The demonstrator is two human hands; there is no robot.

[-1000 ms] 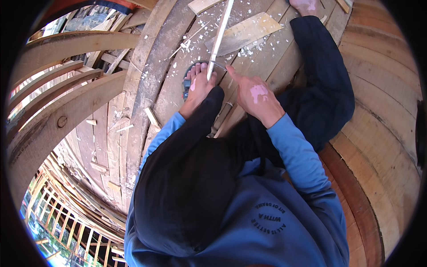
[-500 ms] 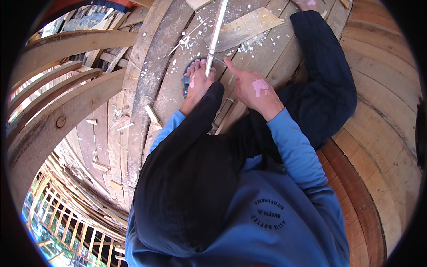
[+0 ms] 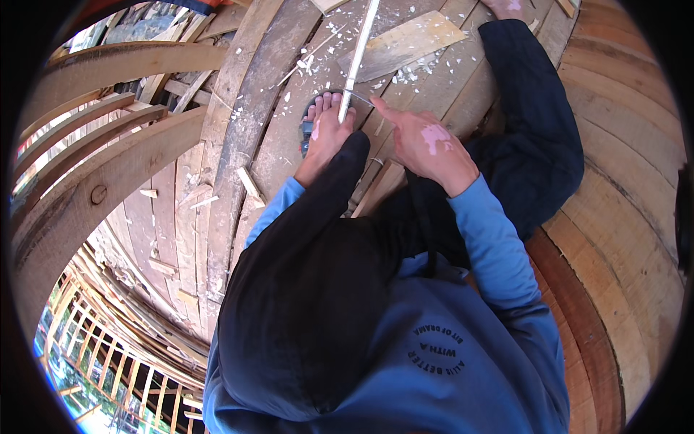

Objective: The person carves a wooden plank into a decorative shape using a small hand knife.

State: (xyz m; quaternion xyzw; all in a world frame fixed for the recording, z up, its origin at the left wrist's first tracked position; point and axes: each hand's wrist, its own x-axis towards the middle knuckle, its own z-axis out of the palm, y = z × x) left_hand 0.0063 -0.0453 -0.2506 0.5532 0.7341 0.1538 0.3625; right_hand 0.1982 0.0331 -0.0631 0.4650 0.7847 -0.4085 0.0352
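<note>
A thin pale wooden stick [image 3: 359, 54] runs up and away from my left hand [image 3: 330, 139], which is closed around its near end. That hand lies over my sandalled left foot [image 3: 323, 103], whose toes show beyond it. My right hand [image 3: 431, 148] grips a knife, its index finger stretched toward the narrow metal blade [image 3: 359, 95]. The blade crosses the stick just above my left hand and seems to touch it. Beneath my right hand the knife's handle is hidden.
White shavings [image 3: 416, 70] litter the plank floor [image 3: 267, 94] around a flat wooden board [image 3: 405, 45]. Small offcuts [image 3: 250, 184] lie left of my leg. Curved wooden ribs [image 3: 116, 163] rise at left, and a planked wall [image 3: 622, 166] curves up at right. My other foot [image 3: 507, 9] is at top.
The whole view has shifted a little, so things sit slightly farther right. My right hand has moved slightly right as well. Both hands keep their holds.
</note>
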